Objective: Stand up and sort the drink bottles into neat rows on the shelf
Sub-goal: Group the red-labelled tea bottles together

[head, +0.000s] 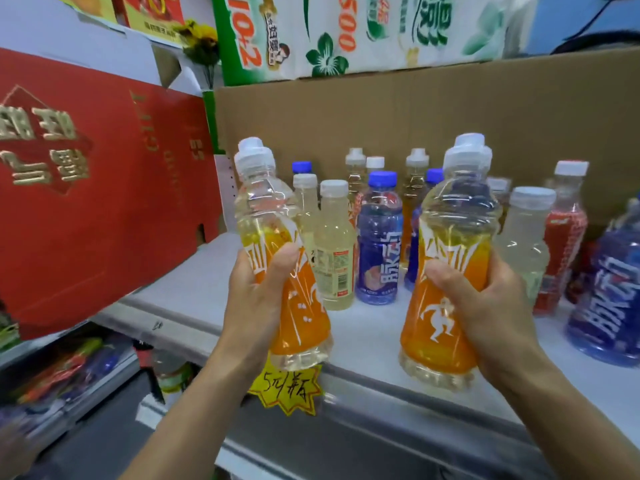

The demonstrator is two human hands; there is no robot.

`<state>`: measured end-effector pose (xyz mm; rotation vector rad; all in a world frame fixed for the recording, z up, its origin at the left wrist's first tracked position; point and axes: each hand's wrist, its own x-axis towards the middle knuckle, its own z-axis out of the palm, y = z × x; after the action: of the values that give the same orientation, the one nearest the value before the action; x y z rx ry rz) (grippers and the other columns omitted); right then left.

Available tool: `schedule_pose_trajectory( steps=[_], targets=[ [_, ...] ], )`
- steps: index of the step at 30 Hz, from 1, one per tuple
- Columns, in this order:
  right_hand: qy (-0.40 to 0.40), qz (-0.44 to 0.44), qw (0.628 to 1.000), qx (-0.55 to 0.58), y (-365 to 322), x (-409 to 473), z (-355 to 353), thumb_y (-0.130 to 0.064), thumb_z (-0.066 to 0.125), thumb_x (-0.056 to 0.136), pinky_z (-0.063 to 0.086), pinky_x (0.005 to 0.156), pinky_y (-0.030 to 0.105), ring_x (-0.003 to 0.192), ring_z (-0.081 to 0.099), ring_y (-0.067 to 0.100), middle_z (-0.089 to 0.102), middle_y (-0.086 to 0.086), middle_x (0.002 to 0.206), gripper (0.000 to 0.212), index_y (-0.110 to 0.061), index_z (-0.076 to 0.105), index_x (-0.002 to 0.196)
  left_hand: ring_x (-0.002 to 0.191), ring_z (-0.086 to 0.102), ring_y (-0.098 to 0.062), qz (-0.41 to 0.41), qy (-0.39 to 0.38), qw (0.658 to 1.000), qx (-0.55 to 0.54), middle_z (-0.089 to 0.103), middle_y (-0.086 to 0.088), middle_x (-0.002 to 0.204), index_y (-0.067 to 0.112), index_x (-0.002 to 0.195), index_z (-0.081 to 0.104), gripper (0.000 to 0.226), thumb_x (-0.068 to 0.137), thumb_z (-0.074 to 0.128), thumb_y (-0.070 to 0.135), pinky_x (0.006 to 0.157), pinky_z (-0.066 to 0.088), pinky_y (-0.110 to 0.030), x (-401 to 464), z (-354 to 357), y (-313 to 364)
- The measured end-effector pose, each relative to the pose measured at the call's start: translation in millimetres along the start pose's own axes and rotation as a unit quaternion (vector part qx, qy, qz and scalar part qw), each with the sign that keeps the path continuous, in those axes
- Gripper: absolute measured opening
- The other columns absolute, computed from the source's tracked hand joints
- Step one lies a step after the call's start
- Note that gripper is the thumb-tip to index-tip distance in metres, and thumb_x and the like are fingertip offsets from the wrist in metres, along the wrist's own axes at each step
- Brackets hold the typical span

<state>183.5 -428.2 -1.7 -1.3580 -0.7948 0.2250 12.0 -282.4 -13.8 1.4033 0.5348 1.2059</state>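
My left hand grips an orange-labelled bottle with a white cap, held upright just in front of the grey shelf. In my right hand is a second orange-labelled bottle of the same kind, also upright, over the shelf's front edge. Behind them on the shelf stand several bottles: a pale one with a white cap, a blue-labelled one with a blue cap, a red-labelled one and a large blue one at the right edge.
A brown cardboard box forms the back of the shelf. A red gift box leans at the left. A yellow price tag hangs on the shelf's front rail. Lower shelves with packets lie below left.
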Motion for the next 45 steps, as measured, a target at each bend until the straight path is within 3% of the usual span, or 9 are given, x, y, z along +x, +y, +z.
schedule_pose_trajectory(
  steps=[4, 12, 17, 21, 26, 32, 36, 40, 45],
  targets=[
    [0.035, -0.028, 0.998, -0.033, 6.6, 2.8, 24.4, -0.033, 0.072, 0.078, 0.053, 0.077, 0.036, 0.094, 0.063, 0.01, 0.062, -0.011, 0.11, 0.057, -0.033, 0.044, 0.128, 0.077, 0.07, -0.015, 0.03, 0.016, 0.998, 0.045, 0.069, 0.002, 0.088, 0.016, 0.119, 0.056, 0.054, 0.079, 0.066, 0.05, 0.064, 0.058, -0.037, 29.2, -26.3, -8.7],
    [0.013, -0.063, 0.997, -0.04, 18.1, -1.6, 99.8, -0.021, 0.078, 0.076, 0.051, 0.068, 0.017, 0.088, 0.065, -0.002, 0.062, -0.014, 0.104, 0.058, -0.032, 0.043, 0.121, 0.083, 0.065, 0.002, 0.06, 0.013, 0.99, 0.129, 0.062, 0.01, 0.101, 0.029, 0.118, 0.045, 0.031, 0.093, 0.063, 0.031, 0.069, 0.051, -0.023, 82.3, -97.2, -24.3],
    [-0.037, -0.054, 0.997, -0.048, 24.2, 3.5, 159.7, -0.027, 0.081, 0.074, 0.05, 0.069, 0.008, 0.094, 0.059, -0.016, 0.057, -0.024, 0.113, 0.076, -0.038, 0.034, 0.132, 0.106, 0.057, -0.015, 0.022, 0.014, 0.986, 0.162, 0.055, 0.006, 0.117, 0.027, 0.134, 0.033, 0.053, 0.092, 0.066, 0.032, 0.089, 0.045, -0.036, 126.2, -127.9, -35.0],
    [-0.061, -0.034, 0.996, -0.048, 29.1, 12.7, 201.0, -0.025, 0.082, 0.074, 0.046, 0.083, 0.013, 0.101, 0.059, -0.009, 0.054, -0.023, 0.119, 0.085, -0.04, 0.027, 0.137, 0.108, 0.053, -0.017, 0.027, 0.003, 0.983, 0.184, 0.051, 0.002, 0.12, 0.03, 0.126, 0.029, 0.052, 0.091, 0.067, 0.029, 0.091, 0.041, -0.036, 156.7, -142.4, -42.6],
    [-0.083, -0.003, 0.994, -0.066, 33.0, 40.1, 245.5, -0.027, 0.082, 0.076, 0.041, 0.091, 0.029, 0.11, 0.056, 0.007, 0.052, -0.014, 0.123, 0.085, -0.039, 0.022, 0.135, 0.113, 0.049, -0.016, 0.026, -0.019, 0.979, 0.203, 0.047, 0.001, 0.125, 0.02, 0.144, 0.024, 0.067, 0.092, 0.066, 0.031, 0.094, 0.038, -0.035, 190.9, -154.9, -55.5],
    [-0.088, 0.018, 0.994, -0.06, 37.0, 56.1, 284.9, -0.025, 0.077, 0.082, 0.037, 0.096, 0.035, 0.129, 0.045, 0.019, 0.041, -0.006, 0.137, 0.086, -0.028, 0.016, 0.143, 0.119, 0.052, -0.02, 0.015, -0.034, 0.979, 0.2, 0.051, -0.001, 0.131, 0.029, 0.138, 0.027, 0.064, 0.09, 0.068, 0.04, 0.1, 0.041, -0.04, 209.8, -160.2, -64.5],
    [-0.086, 0.015, 0.995, -0.041, 41.2, 59.5, 303.3, -0.026, 0.078, 0.08, 0.036, 0.106, 0.041, 0.133, 0.042, 0.021, 0.04, -0.002, 0.143, 0.088, -0.033, 0.014, 0.14, 0.125, 0.053, -0.021, -0.007, -0.049, 0.987, 0.153, 0.051, 0.003, 0.137, 0.037, 0.136, 0.03, 0.08, 0.074, 0.064, 0.073, 0.107, 0.042, -0.052, 207.5, -163.9, -63.1],
    [-0.116, 0.004, 0.993, -0.026, 42.0, 59.0, 313.4, -0.021, 0.071, 0.087, 0.03, 0.109, 0.036, 0.137, 0.036, 0.018, 0.035, -0.002, 0.147, 0.083, -0.03, 0.01, 0.143, 0.134, 0.044, -0.02, -0.02, -0.032, 0.996, 0.076, 0.039, 0.003, 0.151, 0.03, 0.154, 0.017, 0.09, 0.08, 0.038, 0.079, 0.11, 0.037, -0.048, 186.0, -155.7, -54.0],
    [-0.179, -0.013, 0.977, -0.119, 44.6, 51.5, 284.2, -0.018, 0.063, 0.092, 0.027, 0.117, 0.048, 0.143, 0.027, 0.016, 0.025, -0.005, 0.154, 0.084, -0.038, 0.004, 0.149, 0.14, 0.036, -0.017, 0.011, 0.01, 0.99, 0.143, 0.028, 0.008, 0.155, 0.04, 0.151, 0.019, 0.093, 0.075, 0.041, 0.088, 0.113, 0.034, -0.048, 159.2, -152.9, -55.0]
  ],
)
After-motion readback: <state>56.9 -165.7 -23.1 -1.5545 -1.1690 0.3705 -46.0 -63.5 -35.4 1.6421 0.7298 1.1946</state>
